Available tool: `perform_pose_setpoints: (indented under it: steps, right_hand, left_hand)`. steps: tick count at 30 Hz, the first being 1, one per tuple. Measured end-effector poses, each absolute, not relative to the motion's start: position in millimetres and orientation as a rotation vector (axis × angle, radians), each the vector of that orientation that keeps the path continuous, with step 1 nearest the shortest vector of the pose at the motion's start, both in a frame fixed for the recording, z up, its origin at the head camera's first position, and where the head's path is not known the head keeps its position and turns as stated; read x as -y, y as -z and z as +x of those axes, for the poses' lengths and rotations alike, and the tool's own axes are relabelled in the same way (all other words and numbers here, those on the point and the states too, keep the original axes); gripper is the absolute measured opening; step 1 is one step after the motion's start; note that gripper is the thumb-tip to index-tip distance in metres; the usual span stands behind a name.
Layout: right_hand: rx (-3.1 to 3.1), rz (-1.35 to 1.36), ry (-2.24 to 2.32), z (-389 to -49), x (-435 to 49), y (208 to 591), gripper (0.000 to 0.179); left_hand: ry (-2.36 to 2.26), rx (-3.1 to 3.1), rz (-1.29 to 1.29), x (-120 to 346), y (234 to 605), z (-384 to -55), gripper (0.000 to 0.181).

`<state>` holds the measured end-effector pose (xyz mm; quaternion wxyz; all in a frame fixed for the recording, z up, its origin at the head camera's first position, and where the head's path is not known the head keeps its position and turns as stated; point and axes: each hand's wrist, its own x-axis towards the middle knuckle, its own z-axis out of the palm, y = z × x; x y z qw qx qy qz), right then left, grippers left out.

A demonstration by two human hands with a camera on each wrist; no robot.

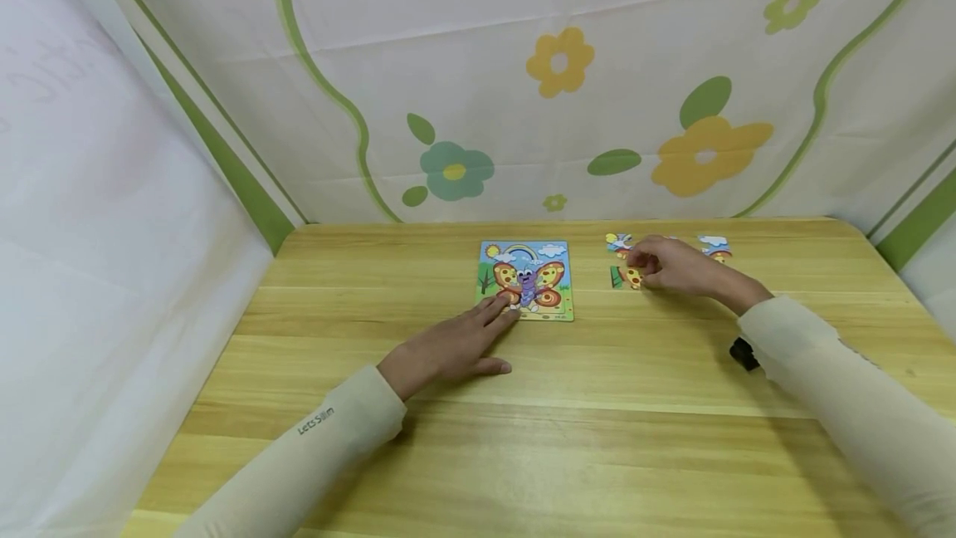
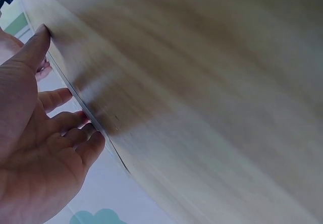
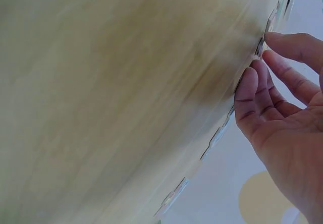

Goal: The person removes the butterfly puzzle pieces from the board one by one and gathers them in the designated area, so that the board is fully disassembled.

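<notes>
A square puzzle board (image 1: 560, 260) with a purple butterfly picture lies flat on the table. My left hand (image 1: 459, 344) rests at its lower left corner, fingers extended over the edge and thumb spread out on the wood. To the right, the thumb and forefinger of my right hand (image 1: 675, 266) pinch a puzzle piece (image 1: 629, 276) low at the tabletop; it shows orange and red wing with some green. In the right wrist view, the other fingers of my right hand (image 3: 282, 98) bend against the table. Another piece (image 1: 617, 241), with blue and yellow, lies just behind the fingertips.
More loose pieces lie along the back right, including a cloud piece (image 1: 713, 243); some are partly covered by the right hand. The wooden table (image 1: 568, 438) ends at a flower-printed cloth wall (image 1: 508, 90). A black object (image 1: 743, 354) shows under the right cuff.
</notes>
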<state>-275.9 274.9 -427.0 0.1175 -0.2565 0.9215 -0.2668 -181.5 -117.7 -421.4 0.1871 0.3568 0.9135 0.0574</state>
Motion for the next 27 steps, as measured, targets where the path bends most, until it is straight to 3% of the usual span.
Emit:
perform_pose_setpoints:
  steps: [27]
  right_hand:
    - [-2.695, -0.72, 0.789, -275.7, -273.9, 428.7, 0.017]
  left_hand:
    - [-0.166, -2.571, 1.006, 117.3, 421.5, -182.3, 0.082]
